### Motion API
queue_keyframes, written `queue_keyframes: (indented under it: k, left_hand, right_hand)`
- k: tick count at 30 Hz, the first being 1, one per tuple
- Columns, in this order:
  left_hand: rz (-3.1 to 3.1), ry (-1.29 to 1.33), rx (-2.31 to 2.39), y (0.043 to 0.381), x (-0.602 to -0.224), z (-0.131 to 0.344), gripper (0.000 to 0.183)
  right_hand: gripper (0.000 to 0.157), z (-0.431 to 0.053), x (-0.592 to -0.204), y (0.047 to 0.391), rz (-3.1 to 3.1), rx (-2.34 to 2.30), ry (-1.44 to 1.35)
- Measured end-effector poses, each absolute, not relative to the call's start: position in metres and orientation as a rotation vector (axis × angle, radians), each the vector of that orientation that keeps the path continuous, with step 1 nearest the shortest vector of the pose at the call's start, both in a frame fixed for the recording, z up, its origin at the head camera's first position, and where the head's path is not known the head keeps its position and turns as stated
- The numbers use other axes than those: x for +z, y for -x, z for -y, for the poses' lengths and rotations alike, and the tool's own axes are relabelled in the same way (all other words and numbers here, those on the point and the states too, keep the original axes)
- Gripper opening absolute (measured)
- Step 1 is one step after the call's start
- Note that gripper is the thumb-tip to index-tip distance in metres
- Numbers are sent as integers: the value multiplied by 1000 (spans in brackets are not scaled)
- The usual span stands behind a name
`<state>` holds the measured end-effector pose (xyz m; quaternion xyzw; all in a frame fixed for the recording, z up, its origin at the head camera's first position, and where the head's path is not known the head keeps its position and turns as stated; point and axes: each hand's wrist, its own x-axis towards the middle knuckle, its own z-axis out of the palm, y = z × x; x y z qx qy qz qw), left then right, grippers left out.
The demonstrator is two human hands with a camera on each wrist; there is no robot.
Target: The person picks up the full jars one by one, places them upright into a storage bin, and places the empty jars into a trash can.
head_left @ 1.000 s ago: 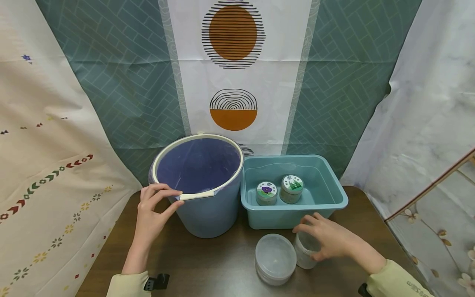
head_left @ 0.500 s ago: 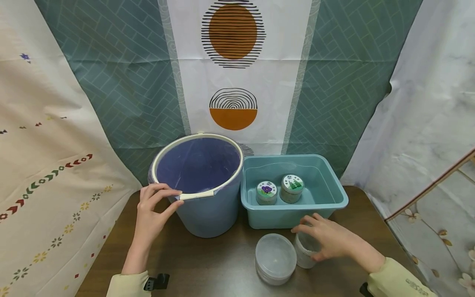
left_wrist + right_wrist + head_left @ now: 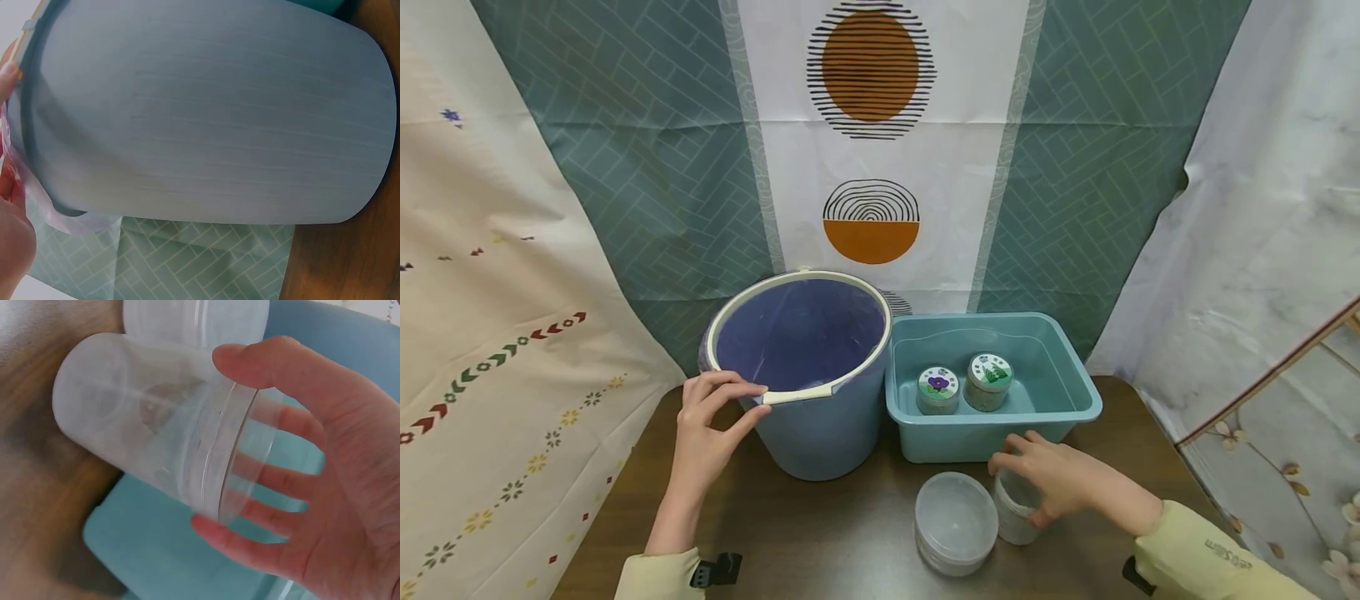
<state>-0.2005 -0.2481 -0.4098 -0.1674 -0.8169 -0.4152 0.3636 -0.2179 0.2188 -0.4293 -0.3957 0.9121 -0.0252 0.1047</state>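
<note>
My left hand (image 3: 707, 421) pinches the pale rim (image 3: 797, 395) of a blue bucket (image 3: 823, 437) between thumb and fingers. In the left wrist view a thin, clear plastic liner (image 3: 53, 209) hangs over the bucket's edge beside those fingers. At front right, my right hand (image 3: 1063, 479) grips a clear plastic jar (image 3: 1017, 512) from above, thumb and fingers spread round its lid (image 3: 219, 450). The jar stands upright on the table, partly hidden under the hand. Right beside it, on its left, is a wider clear plastic container (image 3: 957, 518) with a translucent lid.
Behind the right hand stands a teal basin (image 3: 992, 421). Inside it are two small jars, one with a purple flower lid (image 3: 938, 383) and one with a green leaf lid (image 3: 992, 371). The brown table (image 3: 820, 542) ends at patterned cloths at the back and sides.
The right forearm and sleeve have shifted slightly to the left. The left hand, the bucket and the containers stay where they were.
</note>
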Motion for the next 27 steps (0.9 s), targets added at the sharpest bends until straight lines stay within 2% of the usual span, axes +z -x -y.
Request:
queue_keyframes:
  k: [13,27]
  left_hand:
    - [2080,443,-1068,201,-410,248,39]
    - [2090,441,-1076,200,-410,248,38]
  right_hand:
    - [63,-200,-363,219,-2586,68,1145]
    - [64,-168,-283,243,-2422,64,1277]
